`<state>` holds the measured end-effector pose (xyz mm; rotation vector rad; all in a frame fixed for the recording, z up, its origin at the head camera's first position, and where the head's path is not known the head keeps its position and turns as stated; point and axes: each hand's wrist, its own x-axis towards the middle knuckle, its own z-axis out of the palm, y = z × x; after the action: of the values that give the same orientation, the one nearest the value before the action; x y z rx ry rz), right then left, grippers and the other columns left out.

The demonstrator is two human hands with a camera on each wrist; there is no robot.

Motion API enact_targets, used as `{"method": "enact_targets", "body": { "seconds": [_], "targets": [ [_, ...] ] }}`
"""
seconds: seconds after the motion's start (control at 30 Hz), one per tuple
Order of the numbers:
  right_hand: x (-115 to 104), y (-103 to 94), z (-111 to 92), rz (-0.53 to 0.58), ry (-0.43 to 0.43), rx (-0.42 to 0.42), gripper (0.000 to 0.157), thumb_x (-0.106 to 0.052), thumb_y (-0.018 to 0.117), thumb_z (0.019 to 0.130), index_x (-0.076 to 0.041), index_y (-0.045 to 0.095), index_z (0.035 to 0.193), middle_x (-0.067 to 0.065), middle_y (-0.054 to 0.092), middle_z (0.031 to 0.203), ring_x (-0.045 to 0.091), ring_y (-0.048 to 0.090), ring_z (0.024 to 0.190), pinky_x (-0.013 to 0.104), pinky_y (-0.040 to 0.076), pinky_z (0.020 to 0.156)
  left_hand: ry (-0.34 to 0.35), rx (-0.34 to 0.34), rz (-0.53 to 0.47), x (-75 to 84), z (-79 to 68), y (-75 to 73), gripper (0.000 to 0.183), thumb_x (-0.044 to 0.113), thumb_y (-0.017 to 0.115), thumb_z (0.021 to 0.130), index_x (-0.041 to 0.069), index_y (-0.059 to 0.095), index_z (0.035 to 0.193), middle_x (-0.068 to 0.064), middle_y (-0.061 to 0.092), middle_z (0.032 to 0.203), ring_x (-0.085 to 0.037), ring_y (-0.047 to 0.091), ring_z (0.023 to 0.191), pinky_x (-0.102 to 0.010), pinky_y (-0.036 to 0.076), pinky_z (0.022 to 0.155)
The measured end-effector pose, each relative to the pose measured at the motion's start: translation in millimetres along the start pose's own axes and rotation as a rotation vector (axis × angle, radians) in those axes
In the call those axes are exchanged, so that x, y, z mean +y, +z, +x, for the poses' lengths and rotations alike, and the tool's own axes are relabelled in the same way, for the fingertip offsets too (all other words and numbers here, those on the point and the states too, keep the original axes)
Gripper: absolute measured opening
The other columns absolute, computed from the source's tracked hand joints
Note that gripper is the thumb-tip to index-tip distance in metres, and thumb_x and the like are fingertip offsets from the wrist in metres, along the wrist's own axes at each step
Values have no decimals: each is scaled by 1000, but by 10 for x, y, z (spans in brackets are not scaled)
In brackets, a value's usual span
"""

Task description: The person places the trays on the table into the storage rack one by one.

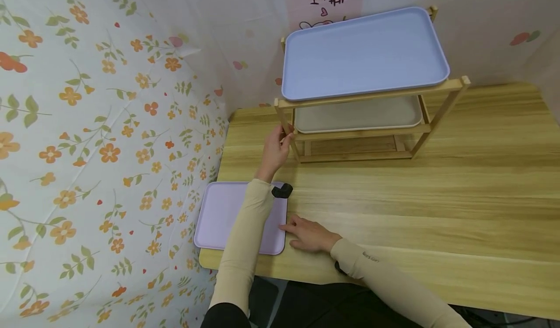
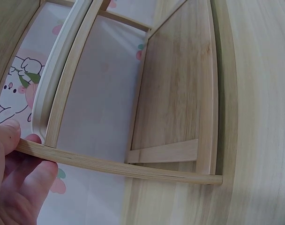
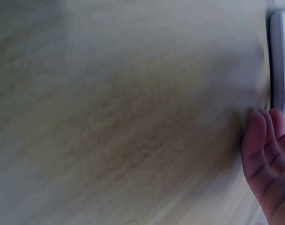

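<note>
A wooden rack (image 1: pixel 354 159) stands on the table, with a blue tray (image 1: pixel 365 53) on its top tier and an off-white tray (image 1: pixel 358 115) on the tier below. My left hand (image 1: pixel 274 152) grips the rack's left front post; in the left wrist view thumb and fingers (image 2: pixel 39 180) close around that wood beside the off-white tray's end. At the table's left front lies a lilac tray (image 1: pixel 220 211), partly hidden under my left forearm. My right hand (image 1: pixel 311 234) rests beside it with the fingers loosely extended, the index fingertip at the tray's right edge.
The wooden table (image 1: pixel 420 206) extends to the right, its front edge close to the person's lap. A floral cloth (image 1: pixel 109 124) hangs along the left side, and a pale printed cloth (image 1: pixel 245 31) hangs behind the rack.
</note>
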<state>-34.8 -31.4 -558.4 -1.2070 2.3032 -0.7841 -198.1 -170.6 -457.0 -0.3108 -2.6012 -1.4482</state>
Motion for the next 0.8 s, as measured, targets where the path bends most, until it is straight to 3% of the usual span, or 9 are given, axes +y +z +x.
{"method": "enact_targets", "body": {
  "seconds": [0.27,0.5,0.67,0.8],
  "targets": [
    [-8,56,5,-70,-1,30,42,-21,61,94,-17,57,135,2,51,103,9,41,73,19,34,53,20,4,12,8,-4,-1,22,6,52,99,-5,58,117,-23,62,116,-34,64,113,-42,56,89],
    [-18,64,5,-94,26,67,36,-21,60,94,-17,61,130,2,51,101,11,45,74,20,36,54,7,3,15,32,-2,-1,21,9,52,99,-3,58,116,-21,63,115,-32,64,113,-40,57,88],
    [-30,71,6,-122,75,135,20,-22,62,93,-16,66,111,1,55,97,13,52,77,23,41,56,-4,9,4,42,5,8,21,7,52,99,-4,58,115,-20,63,114,-32,64,114,-39,57,89],
    [-26,59,-6,-136,145,216,7,-22,65,90,-16,62,89,0,54,84,13,51,69,25,41,52,-1,27,-22,28,7,14,19,6,54,98,-4,60,113,-21,64,112,-33,65,112,-41,57,89]
  ]
}}
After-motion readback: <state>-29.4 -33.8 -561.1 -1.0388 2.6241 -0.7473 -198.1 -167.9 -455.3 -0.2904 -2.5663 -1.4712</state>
